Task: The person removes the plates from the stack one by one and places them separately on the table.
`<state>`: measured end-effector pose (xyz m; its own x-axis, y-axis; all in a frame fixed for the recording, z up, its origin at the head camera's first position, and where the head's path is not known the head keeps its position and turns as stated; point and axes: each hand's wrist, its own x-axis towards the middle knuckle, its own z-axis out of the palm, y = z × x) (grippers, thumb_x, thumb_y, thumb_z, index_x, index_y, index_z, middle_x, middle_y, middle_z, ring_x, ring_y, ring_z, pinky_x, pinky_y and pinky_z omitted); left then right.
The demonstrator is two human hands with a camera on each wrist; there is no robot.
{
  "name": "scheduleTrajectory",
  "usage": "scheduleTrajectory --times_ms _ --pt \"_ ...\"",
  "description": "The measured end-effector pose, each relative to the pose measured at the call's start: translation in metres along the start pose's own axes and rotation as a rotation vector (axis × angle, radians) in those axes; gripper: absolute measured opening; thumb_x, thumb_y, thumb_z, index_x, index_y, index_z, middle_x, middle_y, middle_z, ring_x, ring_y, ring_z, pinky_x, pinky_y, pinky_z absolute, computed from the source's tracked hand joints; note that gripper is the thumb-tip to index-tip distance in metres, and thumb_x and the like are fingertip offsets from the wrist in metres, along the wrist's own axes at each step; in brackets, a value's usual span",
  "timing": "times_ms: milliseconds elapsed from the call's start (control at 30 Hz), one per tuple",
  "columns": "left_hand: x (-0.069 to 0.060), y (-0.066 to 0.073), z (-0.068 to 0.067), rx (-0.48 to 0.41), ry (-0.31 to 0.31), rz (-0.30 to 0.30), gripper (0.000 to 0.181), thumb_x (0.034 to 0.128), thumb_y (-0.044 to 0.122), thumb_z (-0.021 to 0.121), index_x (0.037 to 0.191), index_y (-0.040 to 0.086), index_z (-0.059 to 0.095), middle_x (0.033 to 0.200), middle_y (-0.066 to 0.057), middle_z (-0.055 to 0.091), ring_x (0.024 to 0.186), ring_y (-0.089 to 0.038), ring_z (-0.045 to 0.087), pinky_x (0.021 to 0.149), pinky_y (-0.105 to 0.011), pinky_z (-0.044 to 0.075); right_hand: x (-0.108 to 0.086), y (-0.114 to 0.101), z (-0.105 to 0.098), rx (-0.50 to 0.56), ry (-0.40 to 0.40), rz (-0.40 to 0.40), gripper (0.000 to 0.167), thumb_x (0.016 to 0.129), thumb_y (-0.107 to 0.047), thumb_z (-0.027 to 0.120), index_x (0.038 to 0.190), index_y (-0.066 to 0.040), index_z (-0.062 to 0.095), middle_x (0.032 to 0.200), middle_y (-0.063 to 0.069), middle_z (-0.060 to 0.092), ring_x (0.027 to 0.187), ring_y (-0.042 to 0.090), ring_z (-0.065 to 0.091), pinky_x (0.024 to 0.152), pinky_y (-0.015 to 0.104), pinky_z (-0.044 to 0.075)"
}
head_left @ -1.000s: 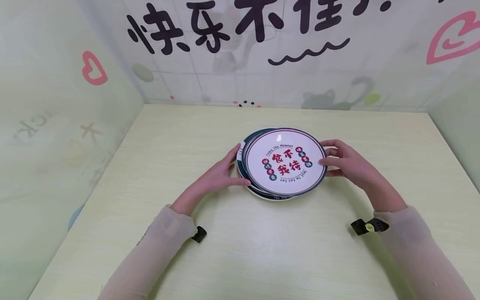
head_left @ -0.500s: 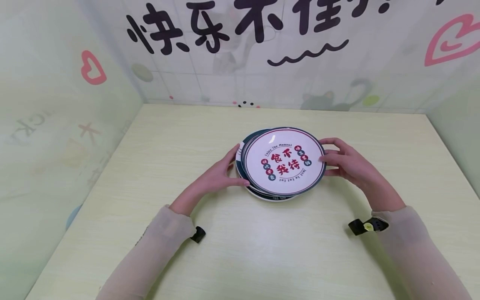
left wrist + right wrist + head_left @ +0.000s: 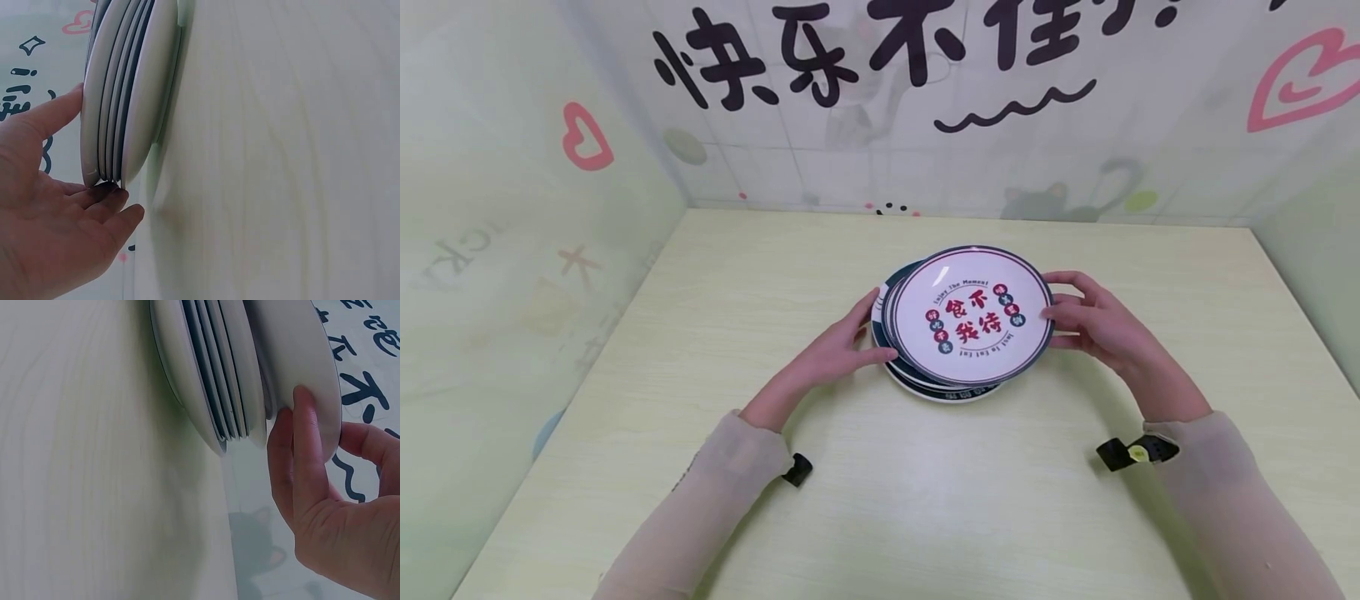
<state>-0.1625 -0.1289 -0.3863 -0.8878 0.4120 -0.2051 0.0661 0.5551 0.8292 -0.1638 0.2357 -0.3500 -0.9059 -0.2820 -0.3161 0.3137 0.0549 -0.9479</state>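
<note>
A stack of plates (image 3: pixel 958 393) with dark green rims stands on the table. The white top plate (image 3: pixel 973 317), printed with red characters, lies tilted, its right side lifted clear of the plate below. My right hand (image 3: pixel 1101 323) pinches that side, thumb above the rim and fingers (image 3: pixel 306 450) against the underside. At the stack's left edge is my left hand (image 3: pixel 831 350). Its thumb touches the upper plate's rim, while the fingers (image 3: pixel 115 209) bear on the edges of the stacked plates (image 3: pixel 115 112). Several plates sit nested under the raised one in the right wrist view.
The pale wooden table (image 3: pixel 880 500) runs up to a printed back wall (image 3: pixel 850 167) with large black characters. Side walls (image 3: pixel 505 292) bound it left and right. A black wrist device (image 3: pixel 1138 452) hangs at my right cuff, another (image 3: pixel 797 470) at my left.
My right hand has raised the top plate's right side a little and shifted it slightly up and away, showing more of the plates beneath. The left hand stays at the stack almost unmoved.
</note>
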Motion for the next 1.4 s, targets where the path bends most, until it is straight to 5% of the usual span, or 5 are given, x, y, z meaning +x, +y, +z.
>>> scheduleTrajectory --times_ms 467,733,1400 --pt "0.0 0.004 0.0 -0.089 0.002 -0.006 0.101 0.0887 0.025 0.076 0.162 0.021 0.006 0.169 -0.002 0.012 0.156 -0.024 0.017 0.12 -0.038 0.035 0.0 -0.004 -0.003 0.069 0.039 -0.062 0.039 0.097 -0.008 0.062 0.128 -0.025 0.045 0.1 -0.01 0.075 0.082 0.01 0.074 0.07 0.024 0.062" --pt "-0.001 0.004 0.001 -0.057 0.021 -0.007 0.101 0.0878 0.027 0.077 0.162 0.018 0.008 0.169 -0.003 0.014 0.156 -0.025 0.016 0.126 -0.043 0.022 0.001 -0.007 -0.005 0.119 0.065 -0.084 0.043 0.097 -0.009 0.063 0.131 -0.024 0.042 0.101 -0.009 0.073 0.082 0.011 0.075 0.07 0.025 0.062" --pt "0.0 0.005 0.0 -0.086 0.005 0.012 0.101 0.0877 0.024 0.077 0.162 0.017 0.008 0.169 -0.005 0.013 0.156 -0.026 0.014 0.128 -0.045 0.018 0.003 -0.012 -0.012 0.238 0.151 -0.116 0.04 0.096 -0.004 0.061 0.127 -0.024 0.044 0.096 -0.006 0.073 0.079 0.011 0.074 0.069 0.026 0.063"
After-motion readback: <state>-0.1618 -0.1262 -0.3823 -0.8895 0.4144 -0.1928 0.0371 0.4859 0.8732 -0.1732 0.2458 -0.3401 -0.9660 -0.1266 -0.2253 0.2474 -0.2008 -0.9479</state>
